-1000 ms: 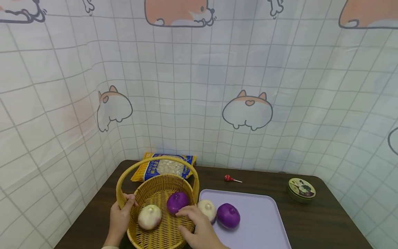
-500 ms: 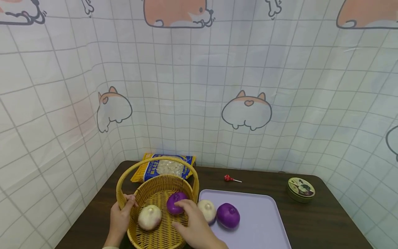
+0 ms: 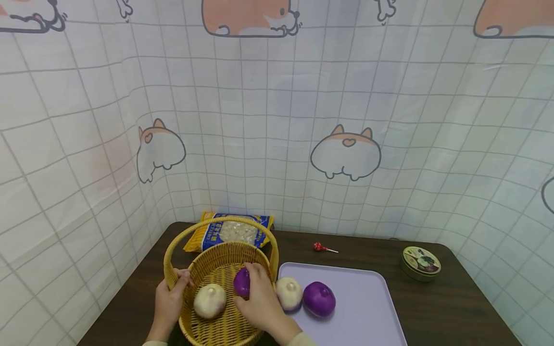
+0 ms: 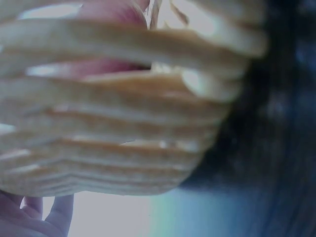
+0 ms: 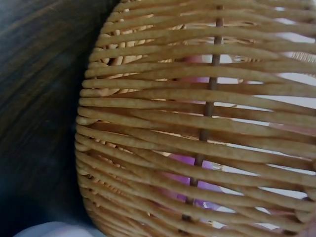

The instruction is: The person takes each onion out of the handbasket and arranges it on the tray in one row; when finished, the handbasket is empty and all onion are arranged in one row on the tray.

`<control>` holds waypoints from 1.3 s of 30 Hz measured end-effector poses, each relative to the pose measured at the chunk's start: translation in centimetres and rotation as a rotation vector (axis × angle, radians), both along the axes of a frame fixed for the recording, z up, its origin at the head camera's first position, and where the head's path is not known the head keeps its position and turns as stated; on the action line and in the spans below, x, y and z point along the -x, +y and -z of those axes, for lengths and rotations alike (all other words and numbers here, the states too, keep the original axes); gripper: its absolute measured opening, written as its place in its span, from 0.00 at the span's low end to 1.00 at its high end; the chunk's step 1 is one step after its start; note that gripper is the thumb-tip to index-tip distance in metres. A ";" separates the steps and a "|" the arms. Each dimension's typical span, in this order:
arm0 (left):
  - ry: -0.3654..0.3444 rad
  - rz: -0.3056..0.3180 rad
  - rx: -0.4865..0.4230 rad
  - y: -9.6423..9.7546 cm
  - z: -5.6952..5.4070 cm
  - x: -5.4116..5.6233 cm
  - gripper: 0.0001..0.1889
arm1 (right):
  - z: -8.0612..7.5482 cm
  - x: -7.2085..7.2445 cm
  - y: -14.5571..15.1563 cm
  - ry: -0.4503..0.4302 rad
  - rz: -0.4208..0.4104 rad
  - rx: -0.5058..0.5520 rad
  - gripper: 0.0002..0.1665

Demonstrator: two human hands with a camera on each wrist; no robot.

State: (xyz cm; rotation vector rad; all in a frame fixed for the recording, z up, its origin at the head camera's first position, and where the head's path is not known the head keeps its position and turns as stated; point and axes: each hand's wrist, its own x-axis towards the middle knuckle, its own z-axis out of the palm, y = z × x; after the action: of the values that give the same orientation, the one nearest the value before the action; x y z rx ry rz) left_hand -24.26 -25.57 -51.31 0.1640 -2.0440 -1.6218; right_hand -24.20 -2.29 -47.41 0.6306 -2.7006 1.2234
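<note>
Lower ctr frame: L hand (image 3: 169, 299) grips basket (image 3: 225, 254) side; R hand (image 3: 261, 299) curled round purp. onion (image 3: 241, 282) inside.

On my head feed I look forward and slightly down from above, far enough back to take in the left hand (image 3: 169, 300), the right hand (image 3: 261, 300), the basket (image 3: 225, 252), the counter (image 3: 463, 310) and the wall (image 3: 259, 120) behind. My left wrist feed sits right up against the basket's outer weave, blurred, with dark counter along the picture's right. My right wrist feed also faces the weave closely, but sharper, counter at left. All three share basket and counter.
</note>
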 end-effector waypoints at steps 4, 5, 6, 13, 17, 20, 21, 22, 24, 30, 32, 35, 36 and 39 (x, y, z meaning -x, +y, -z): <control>-0.010 0.001 0.008 0.0 -0.1 0.0 0.17 | 0.1 0.4 -0.4 -0.008 0.004 -0.040 0.46; -0.018 0.002 0.010 0.0 -0.1 -0.1 0.18 | 0.2 0.4 -0.5 -0.002 0.003 -0.054 0.46; -0.025 0.004 0.011 0.0 -0.1 -0.1 0.18 | 0.2 0.5 -0.6 0.003 0.003 -0.069 0.47; -0.032 0.005 0.012 0.0 -0.2 -0.2 0.19 | 0.5 1.1 -1.0 0.015 0.024 -0.138 0.49; -0.027 0.000 0.016 0.1 -0.2 -0.1 0.18 | 0.6 1.5 -1.3 -0.013 0.056 -0.132 0.48; -0.018 -0.001 0.014 0.1 -0.3 0.0 0.18 | 0.7 1.7 -1.6 -0.036 0.079 -0.130 0.47; -0.016 0.000 0.016 0.2 -0.3 0.0 0.18 | 0.7 1.8 -1.6 -0.041 0.085 -0.131 0.46; -0.012 0.000 0.015 0.2 -0.3 0.0 0.17 | 0.7 1.8 -1.6 -0.041 0.090 -0.132 0.45; -0.009 0.000 0.014 0.2 -0.3 0.0 0.17 | 0.8 1.7 -1.6 -0.033 0.096 -0.133 0.43; -0.003 0.005 0.012 0.1 -0.2 0.3 0.17 | 0.7 1.5 -1.5 -0.011 0.114 -0.148 0.31; -0.007 0.003 0.011 0.1 -0.1 0.3 0.17 | 0.8 1.5 -1.6 -0.009 0.113 -0.154 0.30; -0.018 0.001 0.010 0.0 0.0 0.2 0.17 | 1.0 1.3 -1.6 -0.016 0.108 -0.179 0.31; -0.022 0.000 0.011 0.0 0.0 0.2 0.17 | 1.0 1.3 -1.6 -0.015 0.108 -0.192 0.32; -0.028 0.003 0.012 0.0 0.0 0.0 0.17 | 1.0 1.0 -1.7 -0.016 0.112 -0.221 0.34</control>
State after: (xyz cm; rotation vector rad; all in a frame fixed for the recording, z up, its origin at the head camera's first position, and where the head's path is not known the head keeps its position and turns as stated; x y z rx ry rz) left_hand -24.29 -25.60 -51.27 0.1805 -2.0763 -1.6171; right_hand -25.20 -4.00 -48.41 0.4857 -2.8655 0.9163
